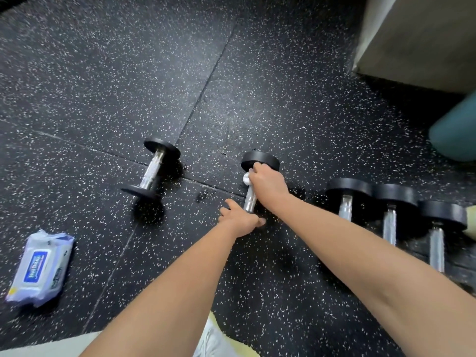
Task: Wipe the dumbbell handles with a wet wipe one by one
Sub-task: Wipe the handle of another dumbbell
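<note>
A black dumbbell (260, 161) with a chrome handle (249, 200) lies on the speckled rubber floor at the centre. My right hand (268, 182) grips a white wet wipe (246, 179) round the far part of that handle, just under the far weight. My left hand (238, 220) holds the near end of the same dumbbell and hides the near weight. A second dumbbell (152, 172) lies apart to the left. Three more dumbbells (346, 199) (390, 215) (438, 233) lie side by side on the right.
A pack of wet wipes (41, 269) lies on the floor at the lower left. A beige box or wall (417, 39) stands at the top right with a teal object (456, 132) below it. A pale shoe (213, 343) shows at the bottom edge.
</note>
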